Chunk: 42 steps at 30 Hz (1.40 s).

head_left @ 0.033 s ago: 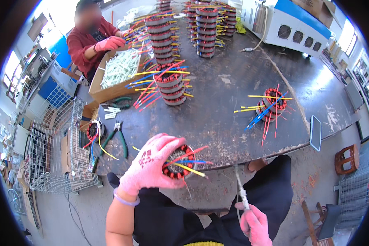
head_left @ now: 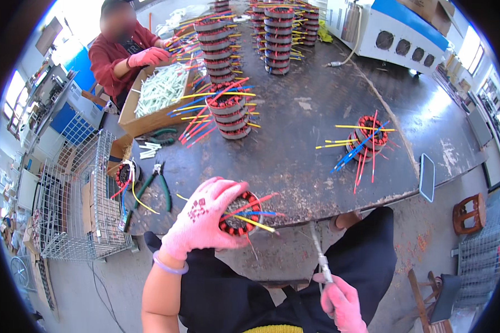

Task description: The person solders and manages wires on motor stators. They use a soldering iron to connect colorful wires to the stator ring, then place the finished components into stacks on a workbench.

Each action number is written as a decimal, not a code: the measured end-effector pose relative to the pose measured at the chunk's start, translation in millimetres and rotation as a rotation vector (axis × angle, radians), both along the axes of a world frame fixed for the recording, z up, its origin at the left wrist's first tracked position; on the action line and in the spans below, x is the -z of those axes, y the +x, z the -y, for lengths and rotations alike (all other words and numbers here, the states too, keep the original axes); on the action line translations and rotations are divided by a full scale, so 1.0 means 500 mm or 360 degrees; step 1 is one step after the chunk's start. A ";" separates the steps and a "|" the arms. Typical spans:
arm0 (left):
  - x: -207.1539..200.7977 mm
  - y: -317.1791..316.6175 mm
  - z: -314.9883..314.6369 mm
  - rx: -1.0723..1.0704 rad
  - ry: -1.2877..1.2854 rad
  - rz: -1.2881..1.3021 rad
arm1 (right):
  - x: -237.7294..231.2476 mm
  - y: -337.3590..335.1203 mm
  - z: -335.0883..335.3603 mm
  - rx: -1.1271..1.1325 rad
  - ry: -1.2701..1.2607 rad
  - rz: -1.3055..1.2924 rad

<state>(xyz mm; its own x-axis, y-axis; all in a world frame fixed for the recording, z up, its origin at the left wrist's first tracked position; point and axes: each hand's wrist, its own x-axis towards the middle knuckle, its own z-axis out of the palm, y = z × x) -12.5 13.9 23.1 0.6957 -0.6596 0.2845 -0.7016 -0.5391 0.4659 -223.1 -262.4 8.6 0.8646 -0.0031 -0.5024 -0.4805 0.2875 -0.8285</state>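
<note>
My left hand point(head_left: 200, 219), in a pink glove, grips a motor stator point(head_left: 240, 213) at the table's front edge. The stator is a grey ring with red and black windings, and red, blue and yellow leads stick out to its right. Below the table edge, my gloved right hand point(head_left: 341, 304) is closed around a thin pale hose with a silver metal coupling point(head_left: 324, 267). Its upper end runs up to the table edge. Green-handled pliers point(head_left: 156, 180) lie left of my left hand, near a single stator point(head_left: 124, 175) with white, yellow, blue and red leads.
Tall stacks of stators point(head_left: 228, 114) stand behind. A smaller pile point(head_left: 366, 139) sits to the right. At the far left, a person point(head_left: 119, 53) in pink gloves works beside a carton point(head_left: 166, 117) of white sleeves. A phone point(head_left: 426, 177) lies at the right edge; wire baskets point(head_left: 78, 205) stand left.
The view has shifted slightly. My left hand with the stator and my right hand with the hose sit a little further left and higher. Both grips are unchanged.
</note>
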 end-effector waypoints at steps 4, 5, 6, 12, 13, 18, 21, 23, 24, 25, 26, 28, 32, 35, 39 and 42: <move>0.039 0.014 -0.006 -0.0080 0.0210 -0.0002 | 0.025 0.004 -0.016 -0.0175 0.0228 -0.0193; 0.045 0.014 -0.003 -0.0094 0.0242 -0.0012 | 0.035 0.003 -0.020 -0.0178 0.0265 -0.0197; 0.047 0.012 0.001 -0.0105 0.0262 -0.0021 | 0.042 0.002 -0.025 -0.0185 0.0259 -0.0217; 0.048 0.006 0.001 -0.0155 0.0302 -0.0081 | 0.060 0.009 -0.032 -0.0208 0.0262 -0.0193; 0.045 0.007 0.001 -0.0163 0.0320 -0.0090 | 0.063 0.007 -0.034 -0.0207 0.0270 -0.0187; 0.051 0.004 0.001 -0.0157 0.0319 -0.0107 | 0.076 0.005 -0.039 -0.0243 0.0202 -0.0159; 0.050 0.005 0.002 -0.0155 0.0321 -0.0108 | 0.077 0.009 -0.043 -0.0264 0.0188 -0.0177; 0.048 0.005 0.003 -0.0157 0.0328 -0.0101 | 0.084 0.007 -0.041 -0.0320 0.0116 -0.0126; 0.047 0.004 0.003 -0.0158 0.0334 -0.0092 | 0.086 0.006 -0.040 -0.0348 0.0079 -0.0100; 0.047 0.004 0.004 -0.0160 0.0336 -0.0086 | 0.086 0.006 -0.041 -0.0341 0.0082 -0.0091; 0.048 0.004 0.004 -0.0157 0.0335 -0.0089 | 0.085 0.006 -0.042 -0.0335 0.0084 -0.0082; 0.050 0.006 0.003 -0.0153 0.0334 -0.0094 | 0.084 0.006 -0.042 -0.0339 0.0068 -0.0065; 0.050 0.007 0.004 -0.0155 0.0342 -0.0087 | 0.083 0.008 -0.046 -0.0340 0.0058 -0.0087; 0.050 0.006 0.004 -0.0153 0.0334 -0.0088 | 0.079 0.009 -0.048 -0.0326 0.0075 -0.0122; 0.050 0.005 0.004 -0.0158 0.0345 -0.0086 | 0.081 0.006 -0.048 -0.0273 0.0149 -0.0145; 0.052 0.005 0.004 -0.0168 0.0357 -0.0093 | 0.083 0.005 -0.046 -0.0312 0.0077 -0.0093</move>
<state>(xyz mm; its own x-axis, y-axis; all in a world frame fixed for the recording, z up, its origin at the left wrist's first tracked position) -9.9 12.0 -2.6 0.7749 -0.6247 0.0963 -0.6115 -0.7023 0.3645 -220.5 -239.2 -32.9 0.8156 0.1879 -0.5472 -0.5780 0.2224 -0.7851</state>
